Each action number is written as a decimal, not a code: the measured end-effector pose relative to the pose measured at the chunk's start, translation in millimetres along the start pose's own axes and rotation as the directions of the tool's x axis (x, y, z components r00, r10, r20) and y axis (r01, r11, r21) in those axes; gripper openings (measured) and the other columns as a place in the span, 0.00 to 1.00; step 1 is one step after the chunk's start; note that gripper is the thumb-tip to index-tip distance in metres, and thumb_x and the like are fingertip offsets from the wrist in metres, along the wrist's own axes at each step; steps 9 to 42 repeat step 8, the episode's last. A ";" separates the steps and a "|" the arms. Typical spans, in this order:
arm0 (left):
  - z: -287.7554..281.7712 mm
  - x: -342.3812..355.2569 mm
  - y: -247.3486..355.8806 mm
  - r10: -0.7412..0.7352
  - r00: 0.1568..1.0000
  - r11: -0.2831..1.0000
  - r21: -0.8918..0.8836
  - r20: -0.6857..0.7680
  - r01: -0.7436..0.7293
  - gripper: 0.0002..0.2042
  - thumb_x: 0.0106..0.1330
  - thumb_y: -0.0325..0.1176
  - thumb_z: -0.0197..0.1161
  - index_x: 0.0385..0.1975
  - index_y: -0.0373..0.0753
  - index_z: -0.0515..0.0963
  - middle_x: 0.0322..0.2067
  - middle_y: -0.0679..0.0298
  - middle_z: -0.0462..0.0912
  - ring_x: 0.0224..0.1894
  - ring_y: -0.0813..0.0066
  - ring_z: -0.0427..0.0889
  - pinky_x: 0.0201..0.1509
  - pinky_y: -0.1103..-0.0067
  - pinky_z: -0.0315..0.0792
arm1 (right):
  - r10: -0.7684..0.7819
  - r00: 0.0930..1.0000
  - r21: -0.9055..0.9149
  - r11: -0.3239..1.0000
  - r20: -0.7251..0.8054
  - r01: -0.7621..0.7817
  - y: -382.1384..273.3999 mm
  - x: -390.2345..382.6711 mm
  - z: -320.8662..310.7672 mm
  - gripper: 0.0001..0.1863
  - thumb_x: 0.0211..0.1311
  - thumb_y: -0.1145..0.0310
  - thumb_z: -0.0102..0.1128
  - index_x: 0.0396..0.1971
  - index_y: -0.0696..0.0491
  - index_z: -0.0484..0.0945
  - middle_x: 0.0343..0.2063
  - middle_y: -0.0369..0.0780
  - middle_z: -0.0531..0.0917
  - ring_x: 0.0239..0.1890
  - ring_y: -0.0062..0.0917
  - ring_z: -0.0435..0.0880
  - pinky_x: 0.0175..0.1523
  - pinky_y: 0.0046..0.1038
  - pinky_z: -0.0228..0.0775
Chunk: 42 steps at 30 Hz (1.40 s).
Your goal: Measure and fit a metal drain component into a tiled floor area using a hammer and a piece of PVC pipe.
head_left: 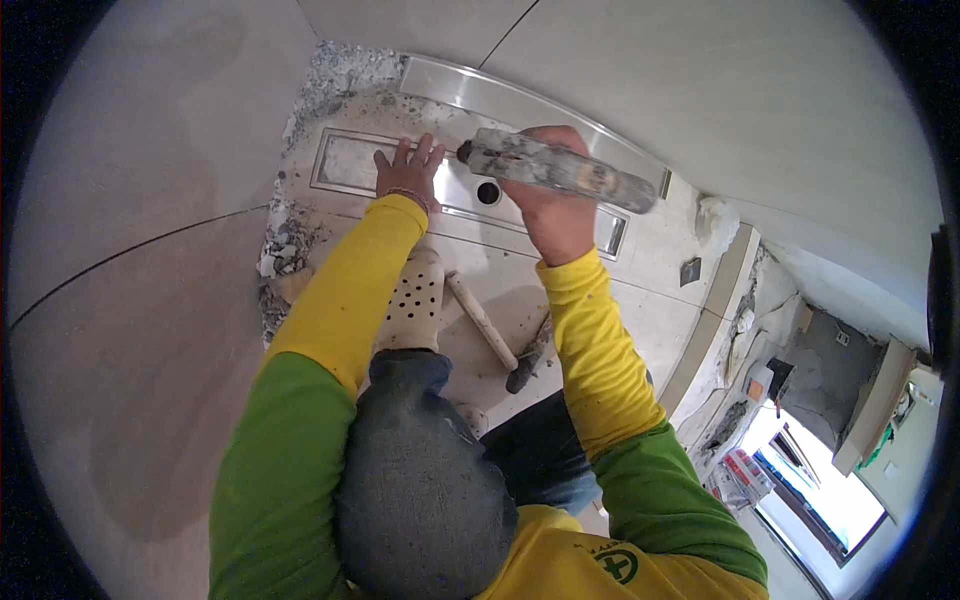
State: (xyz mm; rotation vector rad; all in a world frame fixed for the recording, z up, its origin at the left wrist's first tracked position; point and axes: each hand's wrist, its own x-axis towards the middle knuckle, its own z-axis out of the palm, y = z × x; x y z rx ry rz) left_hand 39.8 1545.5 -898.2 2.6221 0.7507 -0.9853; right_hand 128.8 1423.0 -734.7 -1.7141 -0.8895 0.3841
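Note:
My left hand (410,172) lies with its fingers spread on the left part of a long, shallow metal drain channel (345,185) in the tiled floor. A round dark drain hole (488,193) shows in the channel, to the right of that hand. My right hand (555,215) is closed around a long, dust-smeared grey tool (600,185) with a dark tip at its left end. It is held over the right part of the channel and hides some of it; I cannot make out its exact kind. A hammer (483,322) with a pale handle and dark head lies on the floor nearer me.
A long shiny metal strip (530,103) runs along the far wall's foot. Rubble (285,245) lines the left wall. My perforated pale clog (415,300) stands beside the hammer. A raised ledge (715,295) borders the right, with a bright window (820,490) beyond.

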 end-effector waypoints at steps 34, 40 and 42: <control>-2.3 0.3 7.5 0.005 1.000 1.000 0.027 0.005 -0.005 0.51 0.53 0.55 0.68 0.72 0.61 0.39 0.73 0.75 0.36 0.74 0.63 0.41 0.68 0.44 0.45 | 0.120 0.990 0.004 0.993 0.075 -0.120 19.9 -5.6 -3.1 0.18 0.41 0.81 0.67 0.36 0.54 0.74 0.33 0.38 0.79 0.39 0.27 0.79 0.47 0.26 0.72; -2.3 0.3 7.5 0.005 1.000 1.000 0.027 0.005 -0.005 0.51 0.53 0.55 0.68 0.72 0.61 0.39 0.73 0.75 0.36 0.74 0.63 0.41 0.68 0.44 0.45 | 0.120 0.990 0.004 0.993 0.075 -0.120 19.9 -5.6 -3.1 0.18 0.41 0.81 0.67 0.36 0.54 0.74 0.33 0.38 0.79 0.39 0.27 0.79 0.47 0.26 0.72; -2.3 0.3 7.5 0.005 1.000 1.000 0.027 0.005 -0.005 0.51 0.53 0.55 0.68 0.72 0.61 0.39 0.73 0.75 0.36 0.74 0.63 0.41 0.68 0.44 0.45 | 0.120 0.990 0.004 0.993 0.075 -0.120 19.9 -5.6 -3.1 0.18 0.41 0.81 0.67 0.36 0.54 0.74 0.33 0.38 0.79 0.39 0.27 0.79 0.47 0.26 0.72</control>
